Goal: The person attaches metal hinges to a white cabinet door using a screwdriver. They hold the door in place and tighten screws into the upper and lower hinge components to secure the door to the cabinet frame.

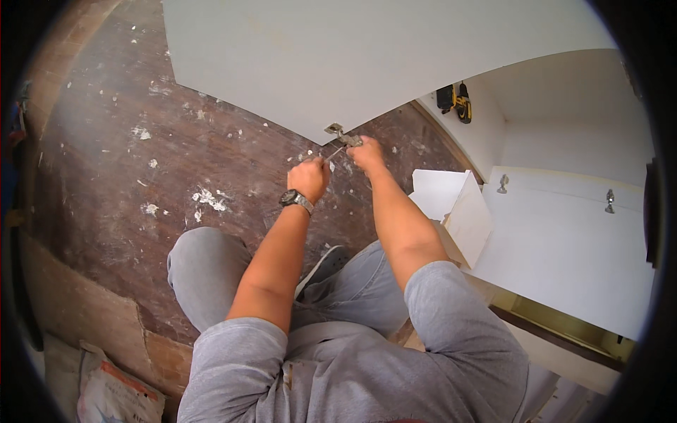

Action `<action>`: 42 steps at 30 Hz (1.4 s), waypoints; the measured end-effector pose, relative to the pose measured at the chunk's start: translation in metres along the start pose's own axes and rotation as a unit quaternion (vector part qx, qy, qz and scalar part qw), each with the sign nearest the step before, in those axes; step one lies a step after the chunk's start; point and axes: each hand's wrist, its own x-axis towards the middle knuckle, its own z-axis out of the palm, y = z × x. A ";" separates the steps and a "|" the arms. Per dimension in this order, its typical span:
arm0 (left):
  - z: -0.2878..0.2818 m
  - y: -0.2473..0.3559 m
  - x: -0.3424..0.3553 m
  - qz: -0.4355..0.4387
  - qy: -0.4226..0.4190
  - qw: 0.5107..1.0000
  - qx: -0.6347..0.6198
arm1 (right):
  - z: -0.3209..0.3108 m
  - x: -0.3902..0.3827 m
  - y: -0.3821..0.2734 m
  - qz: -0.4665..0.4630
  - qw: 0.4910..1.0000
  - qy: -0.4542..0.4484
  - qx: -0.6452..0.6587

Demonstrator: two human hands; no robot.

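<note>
A large pale grey door panel (367, 60) spans the top of the view, and a metal cabinet hinge (350, 139) sticks out at its lower corner. My right hand (367, 154) is closed around the arm of that hinge, fingers pinching it. Just to its left, my left hand (309, 178) is wrapped around a screwdriver (335, 154). Only its thin shaft shows; it slants up toward the hinge, and the handle is hidden in my fist. Whether the tip sits in a screw is too small to tell.
At the right stands a white cabinet (564, 92) with a yellow-and-black drill (462, 103) inside. Below it lies a white panel (550, 247) carrying two hinges, beside a white box-like piece (469, 218). White splatters mark the brown floor (141, 183). A sack (116, 391) lies lower left.
</note>
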 end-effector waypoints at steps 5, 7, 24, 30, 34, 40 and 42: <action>-0.008 -0.009 0.006 -0.110 -0.096 0.988 -0.053 | -0.006 -0.015 -0.025 0.020 0.999 -0.038 0.005; 0.000 -0.013 0.011 -0.135 -0.110 0.980 -0.098 | -0.011 -0.010 -0.023 0.024 0.998 -0.058 -0.014; 0.003 -0.031 0.007 -0.069 -0.035 0.981 -0.177 | -0.006 -0.007 -0.021 0.014 0.999 -0.048 -0.003; -0.005 -0.001 0.001 -0.034 -0.047 0.998 -0.013 | -0.013 -0.009 -0.017 0.005 0.999 -0.029 -0.023; -0.011 -0.003 0.006 -0.126 -0.105 0.983 -0.077 | -0.018 -0.016 -0.028 0.020 0.998 -0.066 0.009; 0.001 -0.023 0.009 -0.181 -0.117 0.953 -0.214 | -0.018 -0.020 -0.036 0.028 0.997 -0.076 -0.003; -0.001 -0.028 0.015 -0.219 -0.151 0.924 -0.273 | -0.018 -0.018 -0.036 0.036 0.996 -0.079 0.002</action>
